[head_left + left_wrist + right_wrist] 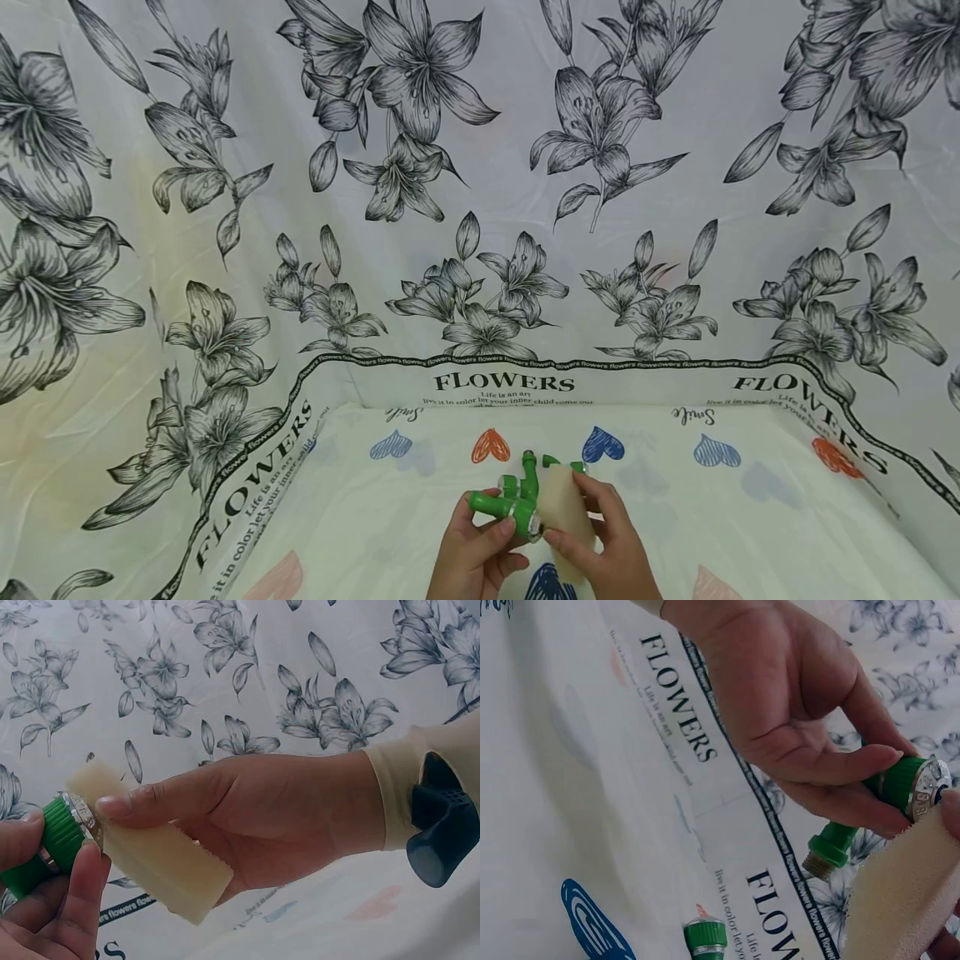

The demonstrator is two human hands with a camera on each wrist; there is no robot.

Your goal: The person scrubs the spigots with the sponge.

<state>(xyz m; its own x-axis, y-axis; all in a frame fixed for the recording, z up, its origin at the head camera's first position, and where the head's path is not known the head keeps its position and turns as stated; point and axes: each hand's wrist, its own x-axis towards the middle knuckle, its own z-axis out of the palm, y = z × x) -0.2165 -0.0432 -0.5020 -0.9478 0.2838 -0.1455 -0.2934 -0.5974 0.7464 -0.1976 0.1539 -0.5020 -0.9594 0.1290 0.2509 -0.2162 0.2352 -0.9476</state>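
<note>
My left hand (480,550) grips a green plastic tap (517,510) with a ribbed knob and a silvery end cap. Its threaded brass-coloured end (819,866) shows in the right wrist view. In my right hand (611,537) is a cream sponge block (564,508), held between thumb and fingers. The sponge's edge lies right at the tap's silvery cap (932,784), with the right thumb (116,806) close by it. Behind the sponge lies a second green tap (705,935), mostly hidden in the head view.
A white cloth printed with hearts (491,446) covers the surface under my hands. Behind it rises a white hanging (517,183) with black lily drawings. A band lettered FLOWERS (504,382) runs along the foot of the hanging.
</note>
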